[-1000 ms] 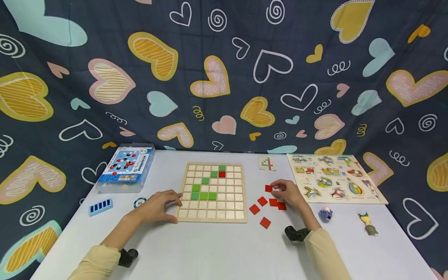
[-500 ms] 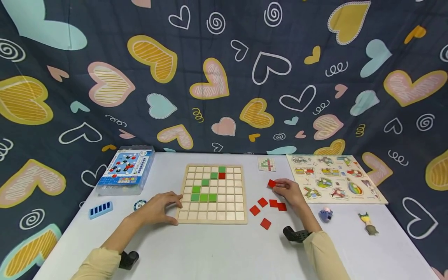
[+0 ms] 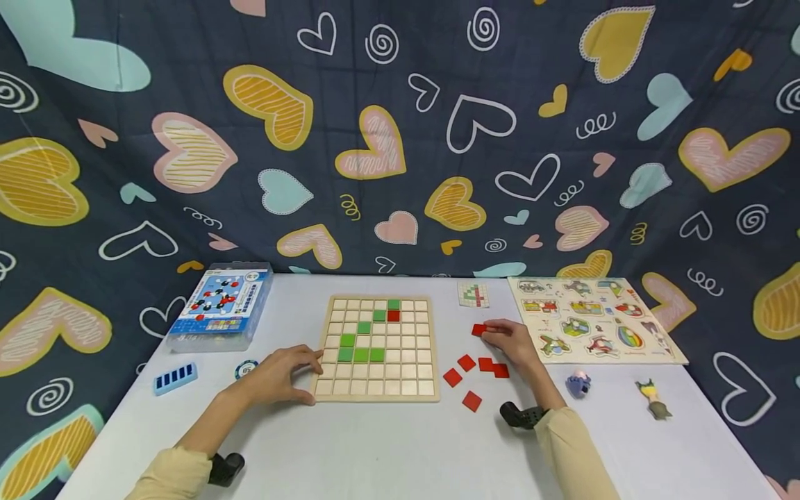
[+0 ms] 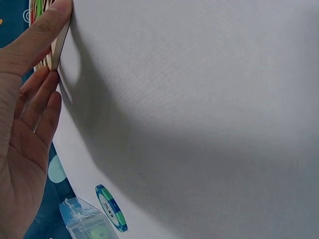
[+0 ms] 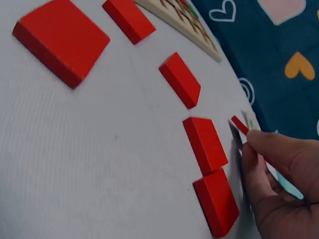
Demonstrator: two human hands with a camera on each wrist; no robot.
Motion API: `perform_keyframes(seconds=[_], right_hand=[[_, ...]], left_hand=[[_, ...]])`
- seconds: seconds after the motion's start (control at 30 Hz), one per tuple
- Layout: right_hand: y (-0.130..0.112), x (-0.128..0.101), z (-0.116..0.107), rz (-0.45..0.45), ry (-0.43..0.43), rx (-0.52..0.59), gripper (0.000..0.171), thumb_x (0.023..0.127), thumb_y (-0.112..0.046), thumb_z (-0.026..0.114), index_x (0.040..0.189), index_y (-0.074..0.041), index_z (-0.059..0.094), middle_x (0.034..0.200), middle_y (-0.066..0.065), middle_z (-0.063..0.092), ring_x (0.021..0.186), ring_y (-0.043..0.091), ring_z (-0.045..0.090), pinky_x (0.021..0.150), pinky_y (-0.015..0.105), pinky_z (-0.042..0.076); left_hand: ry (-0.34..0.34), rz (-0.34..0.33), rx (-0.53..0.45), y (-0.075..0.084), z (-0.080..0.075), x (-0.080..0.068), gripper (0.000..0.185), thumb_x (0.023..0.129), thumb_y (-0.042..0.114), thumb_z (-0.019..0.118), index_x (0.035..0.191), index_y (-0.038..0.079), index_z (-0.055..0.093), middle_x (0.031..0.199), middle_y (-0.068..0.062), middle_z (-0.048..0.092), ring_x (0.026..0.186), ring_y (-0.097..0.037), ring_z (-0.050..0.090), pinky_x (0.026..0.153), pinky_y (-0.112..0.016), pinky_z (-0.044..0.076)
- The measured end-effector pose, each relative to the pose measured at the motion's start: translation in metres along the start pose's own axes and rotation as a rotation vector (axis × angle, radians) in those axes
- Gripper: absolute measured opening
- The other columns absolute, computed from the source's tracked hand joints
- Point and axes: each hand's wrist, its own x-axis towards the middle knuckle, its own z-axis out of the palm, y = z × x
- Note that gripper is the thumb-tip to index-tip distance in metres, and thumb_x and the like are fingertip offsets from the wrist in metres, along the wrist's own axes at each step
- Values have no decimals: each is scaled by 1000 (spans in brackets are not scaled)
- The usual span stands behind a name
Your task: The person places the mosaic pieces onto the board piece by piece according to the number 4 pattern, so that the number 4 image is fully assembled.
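Note:
In the head view my left hand point(image 3: 284, 375) rests against the left edge of a wooden grid board point(image 3: 409, 397), fingers fairly straight and thumb by its near corner. The left wrist view shows the thumb and fingertips touching the board's side. Several green tiles point(image 3: 361, 355) and one red tile point(image 3: 393, 316) sit in the board's squares. To the right of the board, my right hand point(image 3: 514, 342) pinches another red tile point(image 5: 239, 124) between thumb and fingers; they partly hide it. Several loose red tiles point(image 3: 471, 401) lie on the table nearer me, two of them touching.
A small pattern card point(image 3: 473, 294) lies behind the right hand, beside a picture puzzle board point(image 3: 615, 355). Two small figures point(image 3: 578, 383) are at the right. On the left are a plastic box point(image 3: 219, 305), a blue slotted piece point(image 3: 175, 379) and a round chip point(image 3: 246, 369).
The right hand has lifted and tilted the red tile slightly, moving it a little farther back; it now looks flatter again. The left hand stays at the board's edge. The head view has shifted slightly.

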Motion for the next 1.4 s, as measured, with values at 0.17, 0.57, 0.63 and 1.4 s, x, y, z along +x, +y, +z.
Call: perform_keyframes(seconds=[0.17, 0.57, 0.63, 1.4], right_hand=[[-1, 0, 2, 25, 0, 4, 35, 91, -15, 65, 120, 3, 62, 103, 14, 68, 89, 17, 60, 78, 16, 51], [-10, -4, 26, 15, -48, 119, 32, 88, -8, 67, 117, 5, 63, 99, 11, 70, 83, 11, 62, 76, 17, 52], [-10, -5, 31, 1, -57, 133, 32, 87, -6, 68, 116, 6, 64, 98, 12, 70, 82, 11, 63, 76, 18, 53], [-55, 4, 82, -140, -149, 86, 27, 83, 0, 71, 109, 5, 69, 105, 19, 70, 93, 23, 66, 80, 28, 55]], left_hand=[[3, -4, -1, -1, 1, -1, 40, 66, 39, 84, 96, 20, 66, 126, -15, 60, 115, -34, 56, 98, -52, 43], [1, 6, 2, 0, 5, 1, 40, 66, 37, 85, 96, 19, 66, 126, -16, 60, 114, -33, 57, 97, -51, 44], [-7, -2, -1, 1, 6, 1, 40, 65, 35, 86, 96, 19, 66, 126, -16, 60, 114, -33, 57, 98, -51, 44], [-9, -23, -4, 0, 0, 2, 42, 65, 35, 86, 98, 18, 67, 128, -16, 59, 118, -37, 54, 100, -53, 42]])
